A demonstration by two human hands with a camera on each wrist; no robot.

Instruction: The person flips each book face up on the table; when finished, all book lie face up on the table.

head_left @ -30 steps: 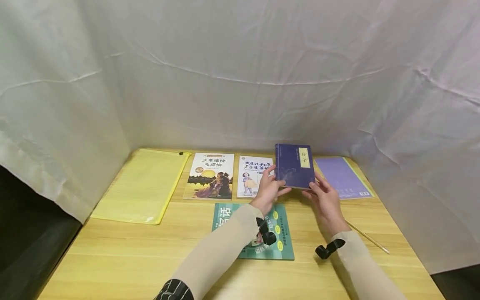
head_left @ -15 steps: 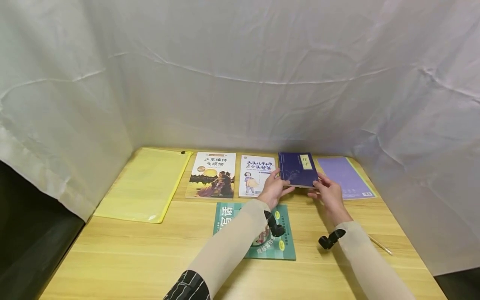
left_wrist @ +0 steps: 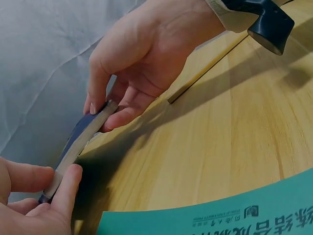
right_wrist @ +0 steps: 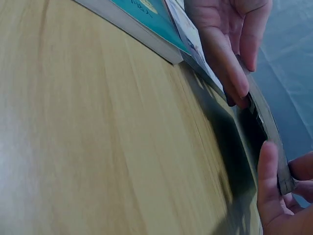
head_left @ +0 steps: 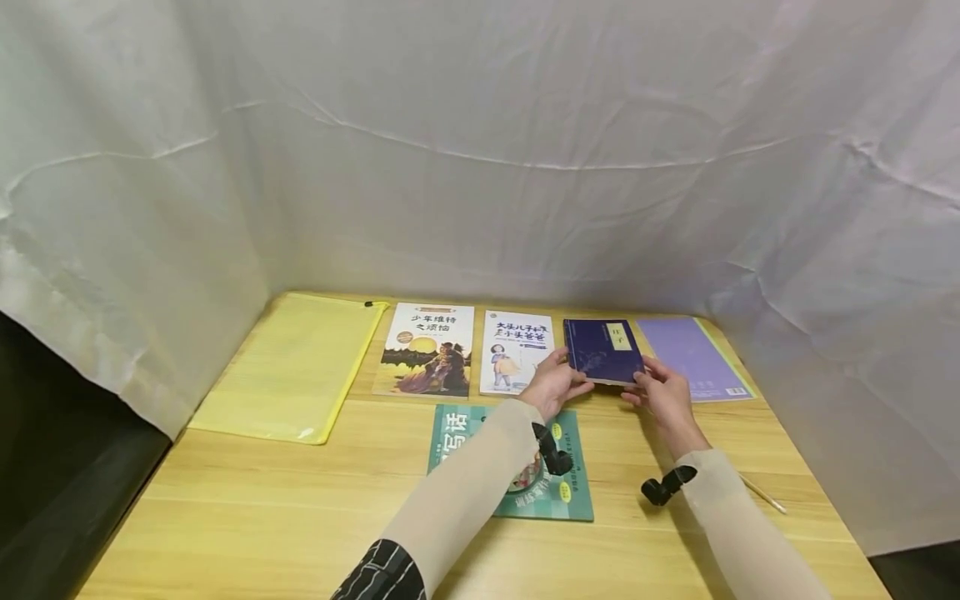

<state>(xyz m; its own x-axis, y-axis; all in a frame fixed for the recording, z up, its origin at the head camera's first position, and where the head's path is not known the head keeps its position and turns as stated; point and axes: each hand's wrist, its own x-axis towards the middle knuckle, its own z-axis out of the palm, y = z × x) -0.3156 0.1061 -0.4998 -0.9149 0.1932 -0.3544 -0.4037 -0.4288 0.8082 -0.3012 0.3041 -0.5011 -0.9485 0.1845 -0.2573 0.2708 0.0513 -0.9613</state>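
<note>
A dark blue paperback book (head_left: 603, 354) with a yellow title label is held in both hands at the back of the table. My left hand (head_left: 553, 386) pinches its near left corner between thumb and fingers. At the near right corner my right hand (head_left: 666, 402) pinches it the same way. The left wrist view shows the book's page edge (left_wrist: 80, 139), slightly bowed, spanning the two hands. Its shadow falls on the wood below in the right wrist view, where the page edge (right_wrist: 268, 120) faces the camera.
A white children's book (head_left: 517, 354) and a lake-cover book (head_left: 427, 354) lie left of it; farther left is a yellow zip pouch (head_left: 292, 367). A purple notebook (head_left: 693, 354) lies right, a thin wooden stick (head_left: 763, 493) in front. A green book (head_left: 555, 500) lies under my left forearm. Grey curtains (head_left: 487, 167) stand behind.
Both hands have brought the blue book down and slightly right, from upright-tilted over the back edge to lower and flatter between the white book and the purple notebook.
</note>
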